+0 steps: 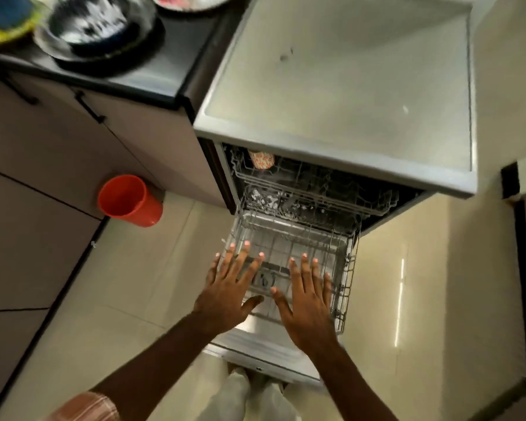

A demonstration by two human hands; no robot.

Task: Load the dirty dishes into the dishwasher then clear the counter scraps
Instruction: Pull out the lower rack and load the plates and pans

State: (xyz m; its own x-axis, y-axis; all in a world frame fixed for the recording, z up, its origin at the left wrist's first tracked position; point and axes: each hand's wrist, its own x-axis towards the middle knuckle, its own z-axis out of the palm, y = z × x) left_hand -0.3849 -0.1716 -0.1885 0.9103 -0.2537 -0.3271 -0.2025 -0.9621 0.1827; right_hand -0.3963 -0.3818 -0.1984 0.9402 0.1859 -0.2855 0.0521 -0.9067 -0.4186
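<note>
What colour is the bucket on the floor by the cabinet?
Orange-red; the bucket shows best in the head view.

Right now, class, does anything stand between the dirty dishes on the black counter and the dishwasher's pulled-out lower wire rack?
Nothing visible does. Away from the dark stacked dishes, the grey wire lower rack is pulled out; only the open left hand and right hand hover above it.

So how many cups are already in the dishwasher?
1 that shows: a patterned cup at the left of the top rack. The pulled-out lower rack under the left hand and right hand holds none; the dim, blurred racks behind may hide more.
</note>
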